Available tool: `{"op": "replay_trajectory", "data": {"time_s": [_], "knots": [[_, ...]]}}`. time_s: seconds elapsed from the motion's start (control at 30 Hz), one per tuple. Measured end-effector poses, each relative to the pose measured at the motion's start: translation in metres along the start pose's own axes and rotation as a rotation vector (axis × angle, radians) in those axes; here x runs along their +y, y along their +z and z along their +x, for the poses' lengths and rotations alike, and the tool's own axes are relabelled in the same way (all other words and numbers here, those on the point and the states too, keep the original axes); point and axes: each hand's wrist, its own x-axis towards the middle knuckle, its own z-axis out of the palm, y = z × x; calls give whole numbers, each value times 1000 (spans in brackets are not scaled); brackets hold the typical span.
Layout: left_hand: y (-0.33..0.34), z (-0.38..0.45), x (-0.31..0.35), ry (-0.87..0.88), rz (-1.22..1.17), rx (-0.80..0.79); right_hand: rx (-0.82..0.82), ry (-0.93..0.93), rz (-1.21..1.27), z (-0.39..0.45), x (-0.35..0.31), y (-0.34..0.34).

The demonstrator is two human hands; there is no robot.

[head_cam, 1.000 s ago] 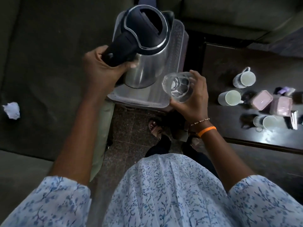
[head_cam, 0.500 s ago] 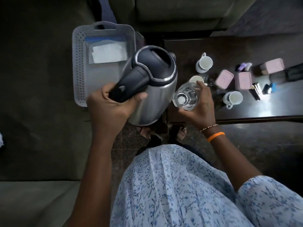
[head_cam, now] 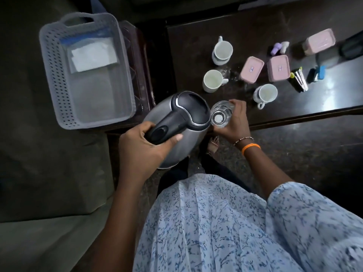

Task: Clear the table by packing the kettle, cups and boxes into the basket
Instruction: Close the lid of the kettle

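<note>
Left hand (head_cam: 146, 145) is wrapped tightly round the black plastic handle of the kettle (head_cam: 177, 124), a rounded brushed-steel body with a black lid, held in the air off the near-left corner of the dark glossy bench (head_cam: 275, 22). Right hand (head_cam: 233, 122) grips a clear glass tumbler (head_cam: 221, 113), just beside the kettle lid. The basket (head_cam: 51, 79), pale perforated plastic and rectangular, sits far left and holds only a flat white packet (head_cam: 92, 54). On the bench: three white ceramic cups (head_cam: 213, 81) (head_cam: 223, 50) (head_cam: 265, 94) and three pink lidded boxes (head_cam: 252, 69) (head_cam: 279, 68) (head_cam: 319, 41). Against half a second earlier, the kettle has shifted right, clear of the basket, towards the bench.
</note>
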Motion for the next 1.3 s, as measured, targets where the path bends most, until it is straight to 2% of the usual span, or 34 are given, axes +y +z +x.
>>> {"op": "replay_trajectory", "data": {"time_s": [0.2, 0.43, 0.67, 0.97, 1.3], "knots": [[36, -2, -1, -49, 10, -51, -46, 82, -45, 26, 32, 9], [64, -6, 2, -71, 8, -139, -142, 34, -22, 50, 51, 20], [80, -9, 8, -98, 30, -236, -197, 0, 0, 54, 60, 22], [93, -11, 17, -144, 22, -259, -200, 0, 111, 49, 83, 12], [99, -4, 23, -133, 69, -326, -300, 2, 15, 43, 95, 4]]}}
